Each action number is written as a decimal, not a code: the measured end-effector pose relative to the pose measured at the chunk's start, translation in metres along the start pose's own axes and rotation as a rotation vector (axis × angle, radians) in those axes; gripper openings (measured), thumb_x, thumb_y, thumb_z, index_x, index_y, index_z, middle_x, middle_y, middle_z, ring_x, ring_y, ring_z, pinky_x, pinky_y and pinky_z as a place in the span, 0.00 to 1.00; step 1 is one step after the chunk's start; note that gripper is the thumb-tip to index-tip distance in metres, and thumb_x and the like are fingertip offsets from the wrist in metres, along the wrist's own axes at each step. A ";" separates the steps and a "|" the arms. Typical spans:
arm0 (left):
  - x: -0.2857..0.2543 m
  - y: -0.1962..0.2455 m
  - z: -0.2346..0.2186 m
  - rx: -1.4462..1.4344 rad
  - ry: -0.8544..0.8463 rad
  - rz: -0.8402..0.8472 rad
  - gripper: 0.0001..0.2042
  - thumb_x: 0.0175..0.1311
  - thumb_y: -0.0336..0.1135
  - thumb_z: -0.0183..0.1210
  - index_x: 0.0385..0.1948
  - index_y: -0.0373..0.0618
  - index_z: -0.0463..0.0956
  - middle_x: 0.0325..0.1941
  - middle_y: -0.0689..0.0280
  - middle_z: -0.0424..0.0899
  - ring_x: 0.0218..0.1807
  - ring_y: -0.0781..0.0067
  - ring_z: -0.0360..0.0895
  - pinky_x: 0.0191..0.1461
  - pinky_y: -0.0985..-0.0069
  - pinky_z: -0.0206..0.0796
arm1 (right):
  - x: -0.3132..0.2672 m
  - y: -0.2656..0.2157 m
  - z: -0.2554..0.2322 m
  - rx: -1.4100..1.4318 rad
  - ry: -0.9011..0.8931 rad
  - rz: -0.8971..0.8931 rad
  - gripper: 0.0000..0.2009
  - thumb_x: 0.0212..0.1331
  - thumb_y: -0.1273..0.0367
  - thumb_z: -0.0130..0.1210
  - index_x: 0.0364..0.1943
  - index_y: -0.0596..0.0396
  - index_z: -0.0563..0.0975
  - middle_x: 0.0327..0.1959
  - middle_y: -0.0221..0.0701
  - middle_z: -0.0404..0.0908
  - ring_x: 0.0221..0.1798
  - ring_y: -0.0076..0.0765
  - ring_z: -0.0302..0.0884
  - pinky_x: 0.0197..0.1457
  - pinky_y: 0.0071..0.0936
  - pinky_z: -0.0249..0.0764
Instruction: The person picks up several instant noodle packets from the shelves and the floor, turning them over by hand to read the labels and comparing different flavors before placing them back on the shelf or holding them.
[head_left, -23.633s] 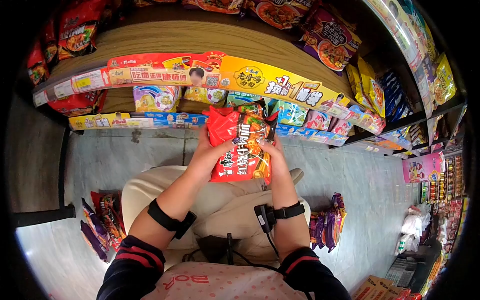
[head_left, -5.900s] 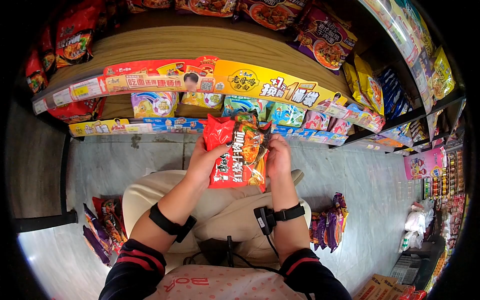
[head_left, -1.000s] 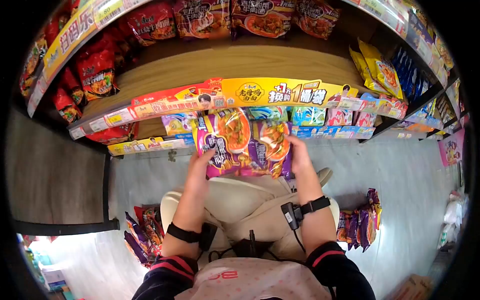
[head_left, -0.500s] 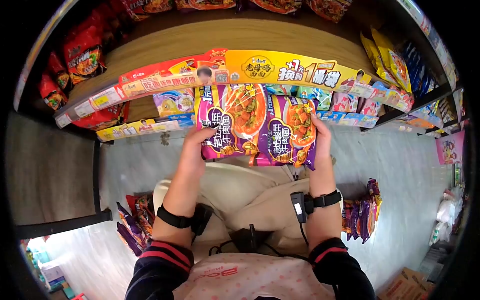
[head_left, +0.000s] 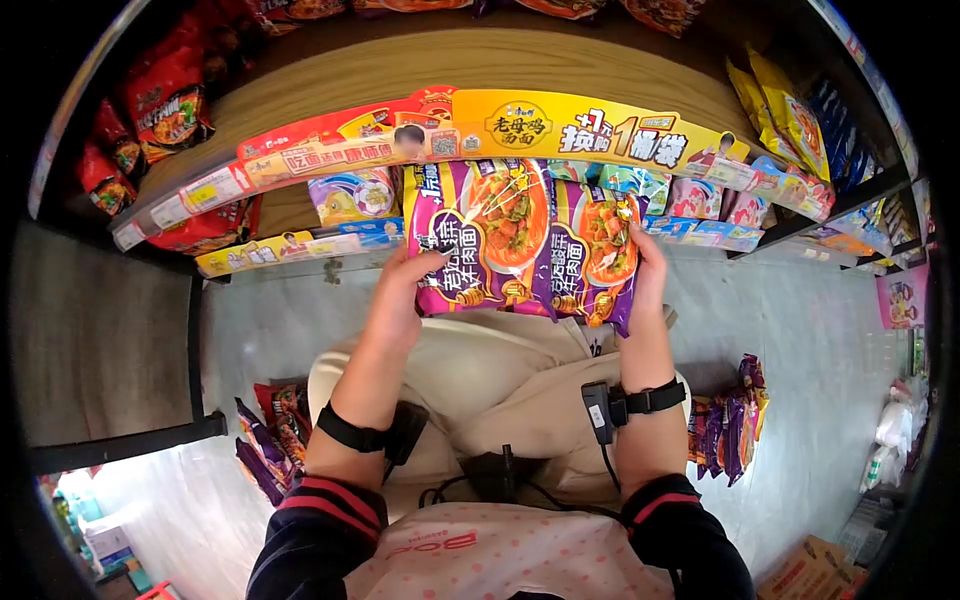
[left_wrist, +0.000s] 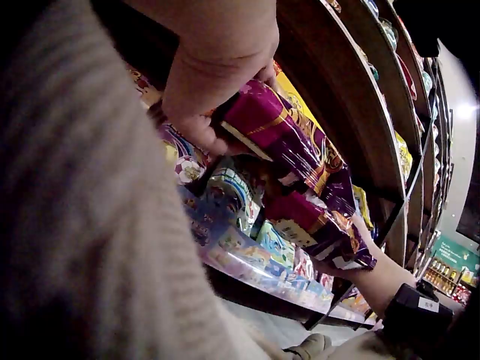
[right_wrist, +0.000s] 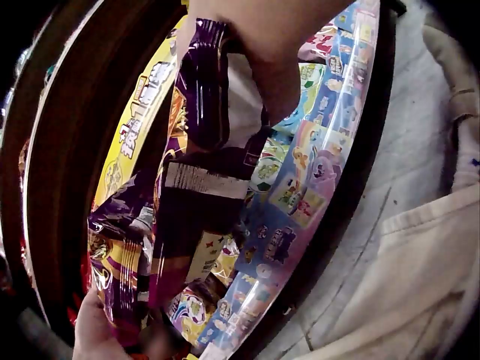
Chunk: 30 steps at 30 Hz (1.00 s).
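Note:
Two purple instant noodle packets are held side by side before the shelf, pictures of noodle bowls facing up. My left hand (head_left: 400,290) grips the left packet (head_left: 495,235) at its lower left edge, thumb on the front. On the far side my right hand (head_left: 648,265) holds the right packet (head_left: 598,250) by its outer edge. The two packets overlap in the middle. Their dark backs show in the right wrist view, where the near packet (right_wrist: 199,206) hangs below my right hand. In the left wrist view my left hand (left_wrist: 214,97) pinches a purple packet's end (left_wrist: 259,120).
A wooden shelf (head_left: 430,70) with a yellow and red promotion strip (head_left: 590,130) runs just beyond the packets. Red noodle packets (head_left: 165,110) stand at its left, yellow ones (head_left: 785,110) at its right. More packets lie on the floor, left (head_left: 265,440) and right (head_left: 728,425).
Red noodle packets were in the hands in the two oldest frames; purple ones are there now. Over the last second the purple packets have risen toward the shelf strip and turned more face up.

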<state>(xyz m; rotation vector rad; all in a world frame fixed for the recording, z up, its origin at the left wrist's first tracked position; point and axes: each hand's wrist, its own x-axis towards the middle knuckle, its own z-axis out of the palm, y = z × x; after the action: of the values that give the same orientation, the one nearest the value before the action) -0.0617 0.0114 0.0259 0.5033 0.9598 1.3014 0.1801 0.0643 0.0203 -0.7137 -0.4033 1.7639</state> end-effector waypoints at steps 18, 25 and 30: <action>0.000 -0.003 0.002 0.071 0.002 0.037 0.15 0.48 0.27 0.47 0.40 0.37 0.66 0.36 0.63 0.76 0.35 0.74 0.75 0.40 0.77 0.68 | 0.001 -0.001 -0.004 -0.066 0.050 -0.032 0.15 0.50 0.67 0.42 0.40 0.61 0.67 0.39 0.39 0.73 0.39 0.36 0.73 0.44 0.31 0.70; 0.000 -0.004 0.000 0.047 0.010 0.006 0.15 0.46 0.25 0.50 0.40 0.37 0.67 0.35 0.64 0.76 0.36 0.75 0.74 0.42 0.79 0.64 | 0.001 -0.001 -0.003 -0.057 0.041 -0.027 0.15 0.50 0.67 0.42 0.40 0.60 0.67 0.39 0.39 0.73 0.39 0.37 0.73 0.44 0.31 0.70; 0.001 -0.004 -0.001 0.059 0.021 -0.013 0.15 0.46 0.25 0.50 0.39 0.37 0.68 0.35 0.64 0.76 0.35 0.76 0.74 0.42 0.80 0.64 | 0.002 0.000 -0.006 -0.079 0.051 -0.038 0.16 0.50 0.66 0.41 0.42 0.62 0.67 0.41 0.40 0.72 0.41 0.38 0.73 0.46 0.33 0.69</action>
<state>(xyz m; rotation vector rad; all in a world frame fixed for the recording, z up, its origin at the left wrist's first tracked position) -0.0601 0.0110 0.0217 0.5284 1.0196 1.2719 0.1838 0.0659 0.0158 -0.8009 -0.4513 1.6977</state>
